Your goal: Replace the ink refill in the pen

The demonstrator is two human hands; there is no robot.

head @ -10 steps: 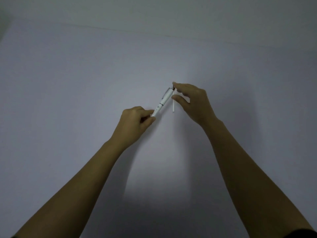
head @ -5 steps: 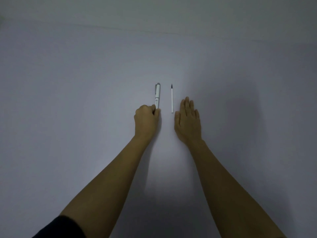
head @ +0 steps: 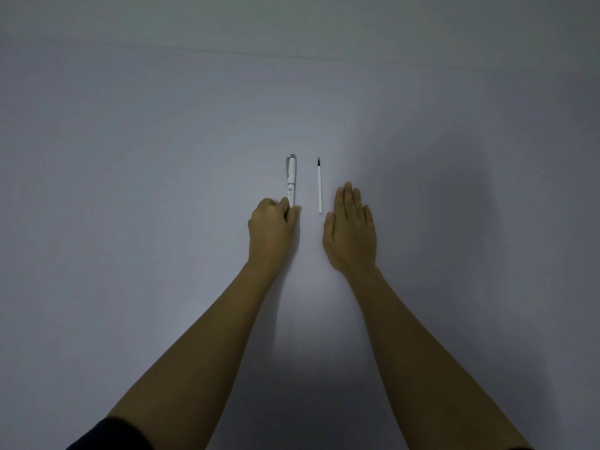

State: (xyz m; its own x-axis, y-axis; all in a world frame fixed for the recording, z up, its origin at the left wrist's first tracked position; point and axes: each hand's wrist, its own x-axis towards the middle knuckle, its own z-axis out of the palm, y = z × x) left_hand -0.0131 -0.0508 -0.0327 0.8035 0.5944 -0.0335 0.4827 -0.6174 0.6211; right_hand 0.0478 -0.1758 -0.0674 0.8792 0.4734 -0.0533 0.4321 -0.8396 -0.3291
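A white pen (head: 291, 180) with a grey clip lies on the pale table, pointing away from me. My left hand (head: 272, 232) is curled around its near end, thumb and fingers pinching the barrel. A thin white ink refill (head: 319, 186) with a dark tip lies parallel to the pen, a little to its right. My right hand (head: 350, 230) rests flat on the table with its fingers together, just right of and below the refill's near end, apart from it and holding nothing.
The pale table surface (head: 162, 190) stretches wide on all sides. Its far edge meets a grey wall (head: 292, 21) at the top of the view. Nothing else lies on it.
A second ago both hands held the pen up in the air with the refill by the right fingers. Pen and refill now lie on the table; little has moved in the last half second.
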